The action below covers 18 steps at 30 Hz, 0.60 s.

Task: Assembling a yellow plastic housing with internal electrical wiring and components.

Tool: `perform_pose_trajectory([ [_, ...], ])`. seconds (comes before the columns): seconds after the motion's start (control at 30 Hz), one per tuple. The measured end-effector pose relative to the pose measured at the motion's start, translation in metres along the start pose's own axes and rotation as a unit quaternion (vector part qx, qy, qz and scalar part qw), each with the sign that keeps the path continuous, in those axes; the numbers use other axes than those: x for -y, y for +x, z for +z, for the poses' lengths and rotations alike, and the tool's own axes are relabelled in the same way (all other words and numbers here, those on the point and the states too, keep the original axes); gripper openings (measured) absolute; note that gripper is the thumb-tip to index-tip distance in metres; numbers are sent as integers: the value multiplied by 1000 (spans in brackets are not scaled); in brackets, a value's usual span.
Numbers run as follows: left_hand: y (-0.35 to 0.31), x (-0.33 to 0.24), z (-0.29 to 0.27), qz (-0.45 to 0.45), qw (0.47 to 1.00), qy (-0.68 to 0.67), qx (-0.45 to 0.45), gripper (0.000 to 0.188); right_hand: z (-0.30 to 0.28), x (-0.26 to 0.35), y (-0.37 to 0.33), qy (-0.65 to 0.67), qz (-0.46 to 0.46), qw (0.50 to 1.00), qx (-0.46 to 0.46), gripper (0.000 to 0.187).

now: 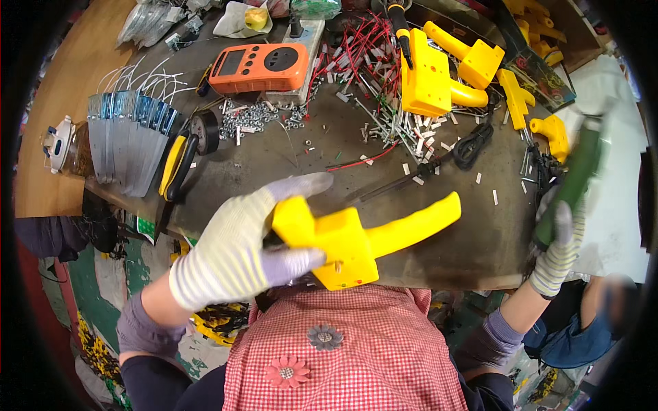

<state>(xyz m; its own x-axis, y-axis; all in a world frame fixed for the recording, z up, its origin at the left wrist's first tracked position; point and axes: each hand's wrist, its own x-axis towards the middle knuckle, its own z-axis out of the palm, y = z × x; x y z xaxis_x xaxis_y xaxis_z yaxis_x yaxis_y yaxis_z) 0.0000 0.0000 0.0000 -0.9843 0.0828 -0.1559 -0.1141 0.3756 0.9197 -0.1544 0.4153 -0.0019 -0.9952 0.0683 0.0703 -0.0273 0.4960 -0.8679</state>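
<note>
My left hand, in a striped grey-and-white glove, grips a yellow plastic tool housing above the table's front edge. The housing has a blocky body, and its curved handle points to the right. A small metal screw end and small coloured dots show on its lower face. Far to the right, my right hand, gloved the same way, is closed around a long dark-green tool. Motion blurs that tool, so its exact kind cannot be made out. It is held upright beside a white sheet.
An orange multimeter lies at the back. Red wires, screws and loose nuts cover the middle. More yellow housings lie back right. Metal strips, yellow-black pliers and black tape sit left. Another person is at lower right.
</note>
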Motion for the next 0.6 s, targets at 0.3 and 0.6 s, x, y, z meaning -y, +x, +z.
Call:
perform_pose_trajectory([
  [0.3,39,15,6,-171,948,-259,75,68,107,87,-1,498,-274,814,119,68],
  [0.6,42,13,6,-142,972,-173,72,61,163,70,26,474,-305,816,133,66],
])
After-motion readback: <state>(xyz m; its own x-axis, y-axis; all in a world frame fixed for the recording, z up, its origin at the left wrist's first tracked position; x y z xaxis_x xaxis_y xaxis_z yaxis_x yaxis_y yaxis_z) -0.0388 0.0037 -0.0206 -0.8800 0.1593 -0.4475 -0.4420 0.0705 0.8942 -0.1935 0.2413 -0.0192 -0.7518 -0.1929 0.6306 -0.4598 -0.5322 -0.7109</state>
